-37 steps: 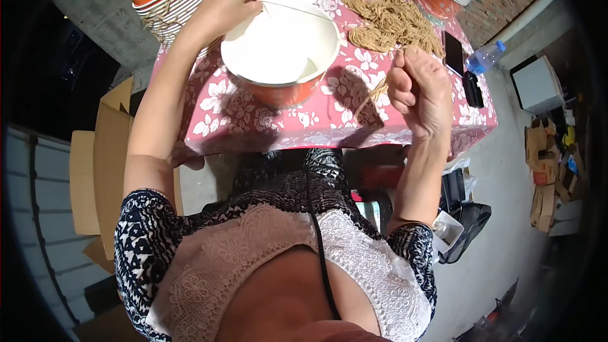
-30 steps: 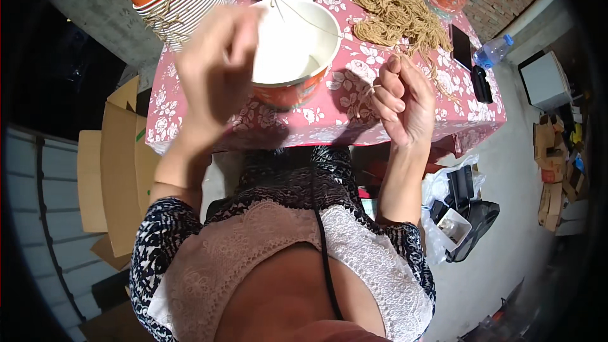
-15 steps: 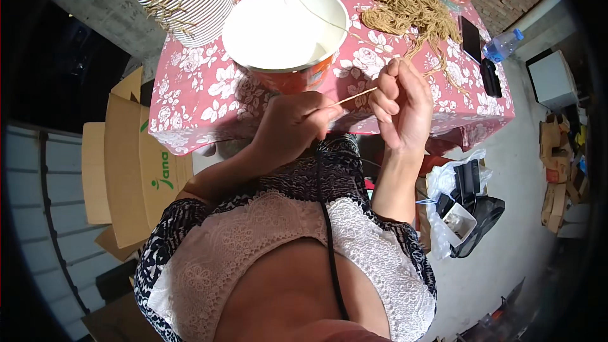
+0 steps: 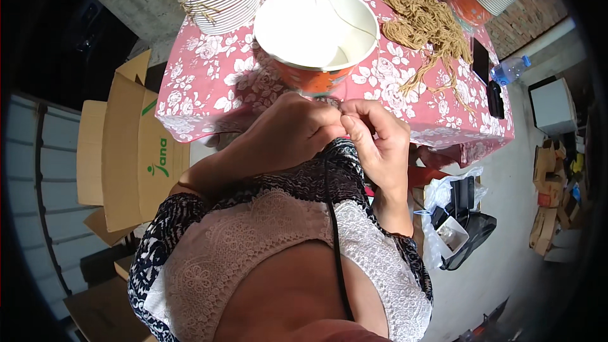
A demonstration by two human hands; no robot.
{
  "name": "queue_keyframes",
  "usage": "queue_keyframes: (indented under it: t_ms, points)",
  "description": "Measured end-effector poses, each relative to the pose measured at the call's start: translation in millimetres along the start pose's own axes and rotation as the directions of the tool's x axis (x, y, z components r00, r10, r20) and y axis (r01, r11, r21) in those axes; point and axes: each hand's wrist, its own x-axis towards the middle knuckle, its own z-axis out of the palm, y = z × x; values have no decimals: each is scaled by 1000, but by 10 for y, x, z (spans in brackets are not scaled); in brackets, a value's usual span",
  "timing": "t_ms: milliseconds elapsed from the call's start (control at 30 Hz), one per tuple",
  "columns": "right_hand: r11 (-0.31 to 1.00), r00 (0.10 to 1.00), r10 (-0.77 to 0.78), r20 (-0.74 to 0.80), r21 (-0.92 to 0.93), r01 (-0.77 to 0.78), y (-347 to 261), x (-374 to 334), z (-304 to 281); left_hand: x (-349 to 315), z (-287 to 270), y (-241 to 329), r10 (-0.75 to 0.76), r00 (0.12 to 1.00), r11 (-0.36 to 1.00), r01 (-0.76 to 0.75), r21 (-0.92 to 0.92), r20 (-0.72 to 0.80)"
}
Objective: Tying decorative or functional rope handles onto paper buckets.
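While left hand point(image 4: 297, 125) touches right hand point(image 4: 384, 142), floral tablecloth point(image 4: 206, 66) overhangs grey floor point(image 4: 512, 180).

- The left forearm point(image 4: 221, 163) slants from the near left toward the middle.
- The left hand point(image 4: 301, 124) is curled, its back turned up, thumb against bent fingers.
- The right forearm point(image 4: 393, 209) points almost straight to the far side.
- The right hand point(image 4: 385, 142) leans left, thumb and forefinger closed together, meeting the left fingertips.
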Motion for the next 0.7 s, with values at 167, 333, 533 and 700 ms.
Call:
queue_keyframes:
  t_ms: [167, 333, 533, 700]
  points:
    - [1000, 999, 15, 35, -12, -15, -57, -11, 27, -76, -47, -90, -39, 996, 998, 36, -47, -77]
    - [1000, 1000, 12, -24, 20, -11, -56, -14, 118, -128, -133, -113, -128, 988, 985, 116, -124, -92]
    - [999, 959, 38, -280, 7, -38, -4, -10, 258, -59, -348, -226, 204, 816, 957, -51, 284, -540]
    - [999, 943, 38, -331, 5, -38, 32, -17, 350, 17, -238, -442, 252, 834, 956, -135, 261, -491]
